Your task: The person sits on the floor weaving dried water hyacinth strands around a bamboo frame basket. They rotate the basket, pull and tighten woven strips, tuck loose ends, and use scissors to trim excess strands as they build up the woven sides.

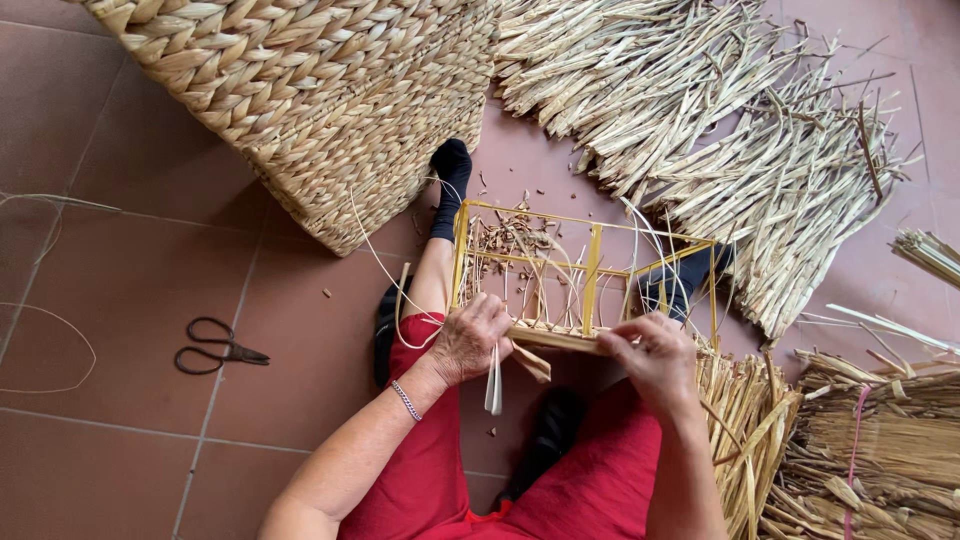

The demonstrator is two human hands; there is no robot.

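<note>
Where the tiled floor (120,280) lies bare at far left, scissors (218,346) rest alone, well apart from the work, with open room around them. Above them a big woven basket (300,100) fills the top edge. Toward the middle, the left hand (470,338) closes its fingers (492,322) on the near rail of a yellow frame (590,262), a pale strip (494,385) hanging below them. A flat reed (555,340) runs along that rail between both hands. The right hand (655,352) pinches the reed's other end, fingertips pressed together. Black-socked feet brace the frame's far corners. To the right, loose reeds (760,150) crowd the floor up to the frame's edge, and bundles (860,450) hem in the right elbow.
</note>
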